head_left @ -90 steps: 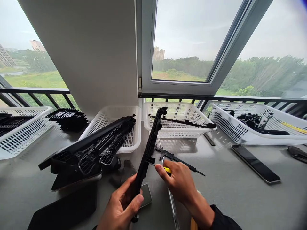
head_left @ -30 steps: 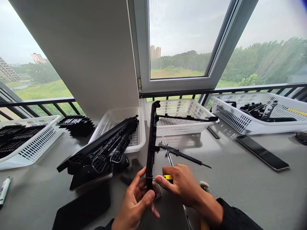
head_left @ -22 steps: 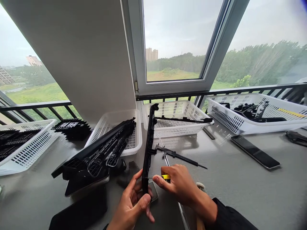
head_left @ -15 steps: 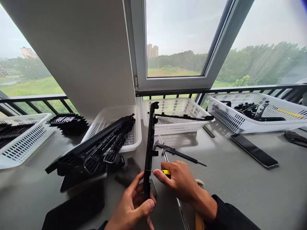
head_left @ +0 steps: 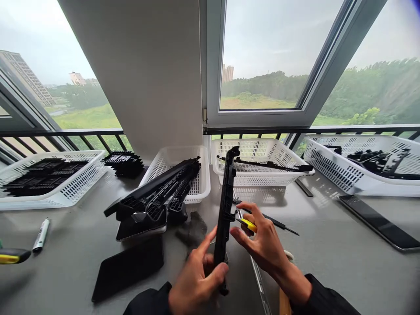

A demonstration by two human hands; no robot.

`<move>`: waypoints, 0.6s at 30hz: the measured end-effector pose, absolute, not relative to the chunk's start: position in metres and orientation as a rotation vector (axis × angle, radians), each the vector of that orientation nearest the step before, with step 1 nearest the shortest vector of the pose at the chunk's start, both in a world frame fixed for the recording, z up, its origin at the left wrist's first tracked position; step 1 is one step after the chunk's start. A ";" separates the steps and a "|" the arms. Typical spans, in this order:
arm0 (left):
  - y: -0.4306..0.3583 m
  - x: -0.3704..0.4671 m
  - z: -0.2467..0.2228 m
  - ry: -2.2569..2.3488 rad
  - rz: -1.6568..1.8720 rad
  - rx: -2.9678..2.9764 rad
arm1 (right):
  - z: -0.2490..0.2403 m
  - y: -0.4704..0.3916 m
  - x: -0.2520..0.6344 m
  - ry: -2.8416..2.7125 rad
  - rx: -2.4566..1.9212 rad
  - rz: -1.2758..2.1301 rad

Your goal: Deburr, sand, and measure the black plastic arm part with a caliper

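My left hand [head_left: 205, 273] grips the lower end of a long black plastic strip [head_left: 226, 205], with the thumb in front and the fingers behind. The strip stands nearly upright and has small tabs and a bracket along its side. Just right of it, my right hand [head_left: 264, 243] holds a small yellow tool [head_left: 249, 225]. Its thin tip points at the strip's bracket; whether they touch I cannot tell. The fingers hide part of that tool. Behind this hand, a dark caliper [head_left: 278, 223] lies on the table, partly covered.
White baskets line the window side: one [head_left: 95, 173] with black grilles, one [head_left: 205, 192] with long black trim pieces leaning out, one [head_left: 262, 178] with a thin strip across it, one [head_left: 328, 173] with black parts. A phone-like black slab [head_left: 377, 221] and a marker [head_left: 41, 236] lie on the table.
The view has swung left, bringing a marker and another yellow tool into sight. The yellow tool has shifted up along the strip, and my right forefinger has lifted and extended.
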State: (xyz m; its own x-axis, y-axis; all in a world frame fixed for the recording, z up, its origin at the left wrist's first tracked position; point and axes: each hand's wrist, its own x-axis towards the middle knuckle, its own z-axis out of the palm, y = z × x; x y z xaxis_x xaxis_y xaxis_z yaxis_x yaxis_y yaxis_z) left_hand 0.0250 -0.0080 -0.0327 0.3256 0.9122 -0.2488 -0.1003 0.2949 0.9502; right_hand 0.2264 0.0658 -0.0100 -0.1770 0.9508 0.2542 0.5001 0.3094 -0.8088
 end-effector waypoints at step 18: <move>0.013 -0.003 0.011 1.993 0.772 1.950 | -0.041 0.072 0.224 -1.455 -1.176 1.023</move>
